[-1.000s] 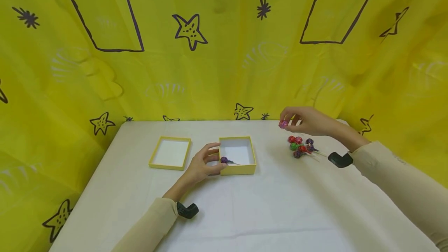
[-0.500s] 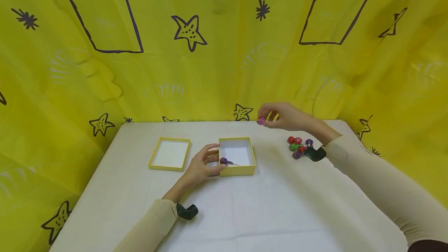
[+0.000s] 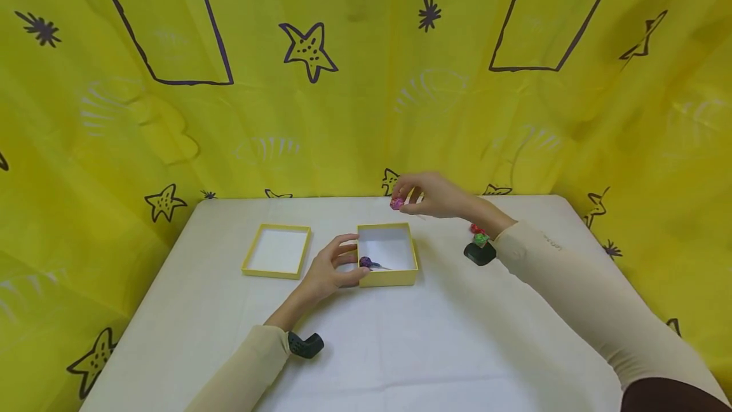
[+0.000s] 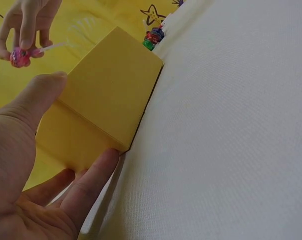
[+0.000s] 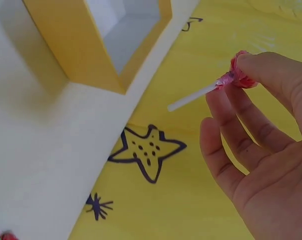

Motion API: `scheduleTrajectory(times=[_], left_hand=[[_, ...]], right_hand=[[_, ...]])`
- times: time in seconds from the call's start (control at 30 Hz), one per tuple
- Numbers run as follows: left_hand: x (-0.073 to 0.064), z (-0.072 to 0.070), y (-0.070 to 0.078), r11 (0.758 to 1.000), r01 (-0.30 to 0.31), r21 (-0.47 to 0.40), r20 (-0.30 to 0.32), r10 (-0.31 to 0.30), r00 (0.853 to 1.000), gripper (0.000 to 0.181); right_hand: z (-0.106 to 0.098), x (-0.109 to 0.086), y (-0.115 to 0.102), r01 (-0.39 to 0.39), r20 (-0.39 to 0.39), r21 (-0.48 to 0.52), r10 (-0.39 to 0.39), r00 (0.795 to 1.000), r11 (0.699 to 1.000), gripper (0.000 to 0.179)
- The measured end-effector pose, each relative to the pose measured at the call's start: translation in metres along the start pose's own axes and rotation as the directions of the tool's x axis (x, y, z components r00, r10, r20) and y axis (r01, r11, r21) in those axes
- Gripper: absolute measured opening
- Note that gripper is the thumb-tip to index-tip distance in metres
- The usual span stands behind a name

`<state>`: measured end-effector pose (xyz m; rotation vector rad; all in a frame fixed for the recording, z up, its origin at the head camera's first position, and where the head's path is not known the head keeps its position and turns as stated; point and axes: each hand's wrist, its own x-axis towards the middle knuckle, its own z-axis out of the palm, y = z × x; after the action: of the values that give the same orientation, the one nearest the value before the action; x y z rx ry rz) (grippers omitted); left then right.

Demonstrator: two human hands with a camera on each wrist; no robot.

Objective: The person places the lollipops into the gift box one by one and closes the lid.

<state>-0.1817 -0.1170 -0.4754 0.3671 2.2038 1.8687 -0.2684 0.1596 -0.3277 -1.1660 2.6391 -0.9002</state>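
In the head view an open yellow box (image 3: 389, 278) with a white inside stands mid-table. A purple-wrapped lollipop (image 3: 366, 262) lies in its front left corner. My left hand (image 3: 328, 273) holds the box at its left side, thumb at the front corner; in the left wrist view the fingers (image 4: 86, 190) reach along the wall near the table. Above the back of the box, my right hand (image 3: 431, 196) pinches a pink-wrapped lollipop (image 5: 244, 74) by its head. The white stick points away from the thumb in the right wrist view.
Left of the box lies its shallow yellow lid (image 3: 280, 250), white inside facing up. More lollipops (image 3: 480, 238), red and green, lie on the white cloth at the right, partly hidden by the right wrist camera. A yellow patterned curtain (image 3: 354, 119) hangs behind the table.
My right hand has carried the pink lollipop leftward from above the lollipop pile to above the box's back edge. The left hand and the box have stayed in place.
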Motion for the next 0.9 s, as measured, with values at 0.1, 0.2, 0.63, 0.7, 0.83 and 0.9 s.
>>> scheduleTrajectory(times=[0.1,0.2,0.63,0.7,0.83,0.9], left_hand=[[0.0,0.001,0.0,1.0,0.009,-0.011,0.004,-0.009,1.0,0.077],[0.0,0.001,0.0,1.0,0.012,-0.014,0.005,-0.012,1.0,0.077],[0.001,-0.001,-0.002,0.999,-0.008,-0.036,0.004,0.008,1.0,0.077],[0.001,-0.001,-0.001,0.999,-0.007,-0.034,0.004,0.007,1.0,0.077],[0.001,-0.001,-0.001,1.0,-0.008,-0.019,0.002,0.009,1.0,0.075],[0.001,-0.001,-0.002,1.0,-0.009,-0.014,0.001,0.009,1.0,0.075]], right_hand=[[0.009,0.006,-0.001,0.008,0.012,0.015,-0.008,1.0,1.0,0.019],[0.019,0.011,-0.002,0.012,0.026,0.044,-0.013,1.0,0.999,0.018],[0.064,0.023,0.007,0.001,0.068,0.093,-0.008,0.998,0.996,0.016],[0.069,0.023,0.008,-0.003,0.071,0.09,-0.003,0.997,0.996,0.017],[0.076,0.024,0.01,-0.042,0.081,0.085,0.035,0.996,0.996,0.019],[0.079,0.024,0.011,-0.058,0.086,0.085,0.051,0.995,0.995,0.02]])
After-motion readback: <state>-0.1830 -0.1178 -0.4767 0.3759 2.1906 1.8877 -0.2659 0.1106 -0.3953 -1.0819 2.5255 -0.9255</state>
